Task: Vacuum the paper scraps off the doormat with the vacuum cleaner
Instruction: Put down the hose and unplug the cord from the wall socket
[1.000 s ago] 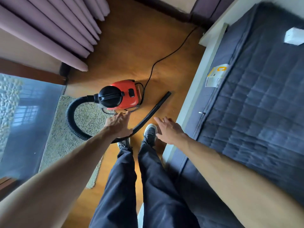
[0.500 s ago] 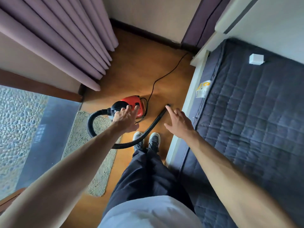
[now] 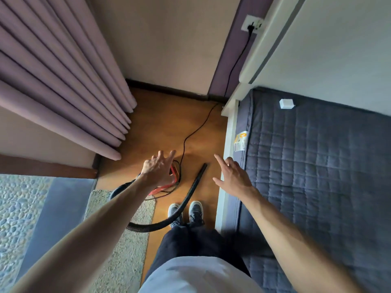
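Note:
A small red vacuum cleaner (image 3: 173, 176) stands on the wooden floor, mostly hidden behind my left hand (image 3: 158, 169), which hovers above it with fingers spread and holds nothing. Its black ribbed hose (image 3: 191, 191) loops over the beige doormat (image 3: 127, 240) and runs past my shoes to a nozzle end lying on the floor. My right hand (image 3: 231, 178) is open in the air to the right of the hose end, above the bed's edge. I can make out no paper scraps on the visible part of the mat.
The black power cord (image 3: 196, 129) runs across the floor to a wall socket (image 3: 252, 24). A bed with a dark quilted mattress (image 3: 317, 176) fills the right side. Purple curtains (image 3: 59, 81) hang at the left above a glass door (image 3: 31, 208).
The view has risen and tilted up, so the vacuum and floor look smaller and farther. Both hands have lifted away from the vacuum and hose and stay open.

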A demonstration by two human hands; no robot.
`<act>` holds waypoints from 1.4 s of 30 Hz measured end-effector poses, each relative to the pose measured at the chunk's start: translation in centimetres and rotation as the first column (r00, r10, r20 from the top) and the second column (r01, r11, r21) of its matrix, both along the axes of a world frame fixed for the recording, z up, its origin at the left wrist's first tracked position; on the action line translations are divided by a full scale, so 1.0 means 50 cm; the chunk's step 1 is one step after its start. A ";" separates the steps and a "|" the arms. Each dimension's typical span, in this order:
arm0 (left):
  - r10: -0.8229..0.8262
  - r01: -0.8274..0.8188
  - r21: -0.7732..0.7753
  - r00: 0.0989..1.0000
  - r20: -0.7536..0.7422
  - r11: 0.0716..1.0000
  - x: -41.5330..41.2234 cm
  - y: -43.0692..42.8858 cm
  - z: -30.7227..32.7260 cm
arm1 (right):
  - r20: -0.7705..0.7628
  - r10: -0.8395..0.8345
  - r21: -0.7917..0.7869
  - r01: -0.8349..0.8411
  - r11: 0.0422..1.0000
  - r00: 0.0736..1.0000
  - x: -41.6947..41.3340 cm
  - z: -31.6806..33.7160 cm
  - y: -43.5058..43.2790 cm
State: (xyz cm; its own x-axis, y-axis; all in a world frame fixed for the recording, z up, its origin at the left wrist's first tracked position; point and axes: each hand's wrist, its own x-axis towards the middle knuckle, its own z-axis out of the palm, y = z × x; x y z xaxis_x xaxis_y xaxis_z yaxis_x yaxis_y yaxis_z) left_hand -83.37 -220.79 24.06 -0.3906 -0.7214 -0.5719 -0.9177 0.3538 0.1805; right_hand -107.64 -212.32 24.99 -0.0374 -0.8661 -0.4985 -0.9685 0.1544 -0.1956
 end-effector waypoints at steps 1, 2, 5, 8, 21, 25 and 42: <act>-0.007 0.007 -0.005 1.000 0.001 1.000 -0.002 -0.006 0.003 | -0.003 -0.005 -0.021 0.005 1.000 1.000 -0.002 0.007 -0.004; -0.012 0.012 -0.013 1.000 -0.001 1.000 -0.004 -0.012 0.007 | -0.007 -0.010 -0.038 0.010 0.999 1.000 -0.003 0.014 -0.009; -0.008 0.008 -0.006 1.000 -0.019 1.000 -0.012 -0.032 0.021 | -0.011 -0.039 -0.049 0.038 0.998 0.999 -0.011 0.029 -0.022; -0.013 0.013 -0.009 0.999 -0.029 1.000 -0.021 -0.054 0.037 | -0.021 -0.052 -0.057 0.050 0.997 0.998 -0.019 0.039 -0.042; 0.019 -0.023 -0.076 0.998 -0.053 0.997 -0.106 -0.201 0.071 | -0.031 -0.051 -0.179 0.044 0.983 0.998 -0.144 0.062 -0.232; 0.015 -0.018 -0.077 0.999 -0.036 0.997 -0.188 -0.280 0.069 | -0.013 -0.051 -0.229 0.047 0.972 0.999 -0.230 0.067 -0.337; -0.061 0.027 -0.194 0.984 -0.170 0.981 -0.578 -0.654 0.022 | 0.056 -0.068 -0.284 0.081 0.955 0.996 -0.514 0.053 -0.782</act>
